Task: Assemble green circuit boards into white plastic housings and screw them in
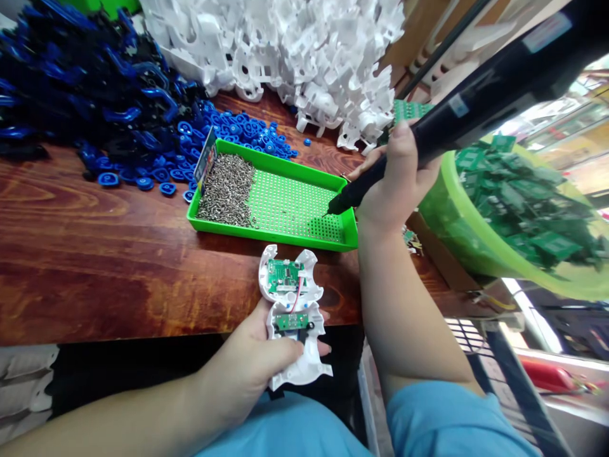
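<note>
My left hand (257, 355) grips a white plastic housing (304, 368) near the table's front edge, its thumb pressed inside the lower half. Green circuit boards sit in both halves of this housing, the upper board (280, 274) and the lower board (291, 321), joined by red and white wires. My right hand (394, 184) is wrapped around a black electric screwdriver (457, 117), tilted with its thin bit pointing down over the right end of a green perforated tray (266, 238). Small metal screws (226, 190) are heaped at the tray's left end.
Blue and black parts (95, 82) are piled at the back left, with small blue pieces (238, 130) beside them. White housings (285, 44) are heaped behind the tray. To the right stands a yellow-green tub (442, 203) of green circuit boards (523, 203). The wooden table (118, 279) ends just before my body.
</note>
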The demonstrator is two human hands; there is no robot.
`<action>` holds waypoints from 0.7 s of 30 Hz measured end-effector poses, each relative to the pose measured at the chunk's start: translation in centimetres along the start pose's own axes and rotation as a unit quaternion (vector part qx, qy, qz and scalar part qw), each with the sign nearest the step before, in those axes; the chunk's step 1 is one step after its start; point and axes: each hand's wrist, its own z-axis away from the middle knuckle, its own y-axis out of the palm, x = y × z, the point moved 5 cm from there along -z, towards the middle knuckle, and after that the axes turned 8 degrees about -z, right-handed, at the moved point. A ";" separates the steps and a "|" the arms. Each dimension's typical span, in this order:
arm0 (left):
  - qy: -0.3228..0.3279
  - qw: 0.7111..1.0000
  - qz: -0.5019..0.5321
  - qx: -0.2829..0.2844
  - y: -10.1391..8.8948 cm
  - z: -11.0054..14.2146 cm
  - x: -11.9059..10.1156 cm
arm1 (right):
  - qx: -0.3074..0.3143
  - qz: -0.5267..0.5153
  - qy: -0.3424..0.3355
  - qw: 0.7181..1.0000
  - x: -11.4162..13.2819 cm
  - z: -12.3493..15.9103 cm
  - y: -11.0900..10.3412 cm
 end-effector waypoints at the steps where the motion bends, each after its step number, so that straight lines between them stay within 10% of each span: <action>1: 0.000 1.000 0.000 0.003 0.0 0.0 0.0 | 0.004 -0.005 0.002 1.000 0.1 0.0 0.0; 9: 0.009 1.000 -0.001 0.009 0.2 0.0 0.0 | 0.001 0.006 -0.008 1.000 0.5 0.2 0.2; 15: 0.012 1.000 -0.012 0.005 0.1 0.2 -0.1 | -0.065 -0.064 -0.047 0.995 5.8 0.6 -0.1; 21: 0.015 1.000 -0.017 0.008 0.5 0.2 -0.4 | 0.214 -0.087 0.146 0.962 12.7 5.3 1.5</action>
